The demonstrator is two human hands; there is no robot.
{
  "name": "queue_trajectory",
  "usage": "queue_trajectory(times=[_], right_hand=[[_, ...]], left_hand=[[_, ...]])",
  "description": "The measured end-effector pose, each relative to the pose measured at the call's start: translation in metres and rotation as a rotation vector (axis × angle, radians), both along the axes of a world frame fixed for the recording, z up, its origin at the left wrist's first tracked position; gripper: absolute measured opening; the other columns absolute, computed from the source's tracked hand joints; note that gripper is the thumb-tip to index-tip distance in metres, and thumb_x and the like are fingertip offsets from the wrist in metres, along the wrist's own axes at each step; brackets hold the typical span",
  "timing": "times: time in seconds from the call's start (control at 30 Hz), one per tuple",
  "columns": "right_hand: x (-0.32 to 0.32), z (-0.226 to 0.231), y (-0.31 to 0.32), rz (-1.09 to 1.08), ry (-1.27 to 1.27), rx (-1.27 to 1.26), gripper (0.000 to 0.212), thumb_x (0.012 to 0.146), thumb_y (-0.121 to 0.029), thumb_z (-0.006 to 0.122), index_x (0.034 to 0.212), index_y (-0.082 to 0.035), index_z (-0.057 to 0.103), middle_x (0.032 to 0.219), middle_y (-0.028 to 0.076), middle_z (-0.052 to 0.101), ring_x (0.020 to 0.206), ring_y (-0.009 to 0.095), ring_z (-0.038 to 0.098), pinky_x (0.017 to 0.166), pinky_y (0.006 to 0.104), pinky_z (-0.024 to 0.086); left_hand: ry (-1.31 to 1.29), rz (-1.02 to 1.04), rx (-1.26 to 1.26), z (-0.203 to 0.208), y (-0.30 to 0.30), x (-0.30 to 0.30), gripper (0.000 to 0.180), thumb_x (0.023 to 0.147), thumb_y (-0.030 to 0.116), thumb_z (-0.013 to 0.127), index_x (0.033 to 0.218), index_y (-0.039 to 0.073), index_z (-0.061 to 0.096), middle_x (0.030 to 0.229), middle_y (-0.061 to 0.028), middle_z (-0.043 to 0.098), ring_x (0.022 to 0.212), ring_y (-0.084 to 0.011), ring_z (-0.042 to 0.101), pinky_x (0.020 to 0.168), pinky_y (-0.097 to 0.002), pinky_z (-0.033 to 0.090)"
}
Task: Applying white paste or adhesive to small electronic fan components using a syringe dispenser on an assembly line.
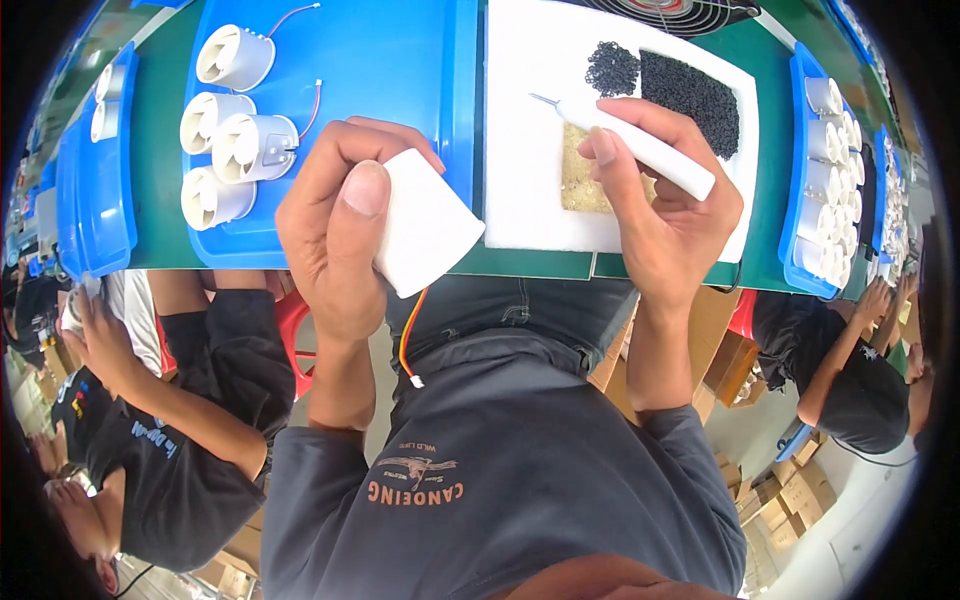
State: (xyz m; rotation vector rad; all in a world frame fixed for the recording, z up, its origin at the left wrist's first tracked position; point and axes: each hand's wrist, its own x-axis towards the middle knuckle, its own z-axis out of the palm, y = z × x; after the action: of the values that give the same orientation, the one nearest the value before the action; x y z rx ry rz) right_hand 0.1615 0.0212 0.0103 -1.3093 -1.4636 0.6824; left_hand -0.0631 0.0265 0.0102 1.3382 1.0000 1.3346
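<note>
Here, a white, rounded housing (430, 225) with red and yellow wires (405, 335) is held near the green desk's (560, 266) edge by the left hand (335, 215) curled around it, its interior turned out of sight. By the pinching right hand (680, 195), a white pen-shaped tool (655, 150) is gripped over a white foam tray (525, 200), whose yellowish grains (580, 180) are partly hidden; the black wire guard (680, 8) is cut off.

Brightly lit, strong fisheye bend, dark corners
</note>
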Motion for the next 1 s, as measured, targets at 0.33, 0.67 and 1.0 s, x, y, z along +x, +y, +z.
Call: queue_trajectory(times=[0.33, 0.67, 1.0], right_hand=[[0.001, 0.000, -0.001, 0.013, -0.002, -0.014, 0.021, 0.092, 0.001, 0.070, 0.112, 0.006, 0.069, 0.090, 0.011, 0.072, 0.078, 0.012, 0.068, 0.069, 0.0214, 0.053], [0.025, 0.003, -0.012, -0.199, 0.243, 0.083, 0.018, 0.090, 0.000, 0.073, 0.107, 0.006, 0.070, 0.092, 0.009, 0.071, 0.079, 0.011, 0.068, 0.069, 0.0227, 0.054], [0.023, -0.002, -0.011, -0.221, 0.123, 0.013, 0.019, 0.088, -0.001, 0.074, 0.107, 0.003, 0.072, 0.091, 0.006, 0.072, 0.078, 0.007, 0.065, 0.064, 0.0188, 0.048]], left_hand=[[0.019, -0.009, 0.012, -0.001, -0.002, 0.002, 0.028, 0.101, 0.024, 0.053, 0.093, -0.003, 0.059, 0.095, -0.0127, 0.066, 0.077, -0.0112, 0.056, 0.069, -0.0247, 0.043], [0.086, 0.007, 0.027, 0.002, -0.001, 0.003, 0.028, 0.101, 0.024, 0.052, 0.094, -0.003, 0.058, 0.096, -0.0138, 0.066, 0.080, -0.0124, 0.056, 0.071, -0.0250, 0.043], [0.127, 0.031, 0.034, 0.000, -0.002, 0.005, 0.032, 0.101, 0.028, 0.052, 0.093, -0.002, 0.058, 0.097, -0.0139, 0.067, 0.078, -0.0113, 0.056, 0.070, -0.0242, 0.043]])
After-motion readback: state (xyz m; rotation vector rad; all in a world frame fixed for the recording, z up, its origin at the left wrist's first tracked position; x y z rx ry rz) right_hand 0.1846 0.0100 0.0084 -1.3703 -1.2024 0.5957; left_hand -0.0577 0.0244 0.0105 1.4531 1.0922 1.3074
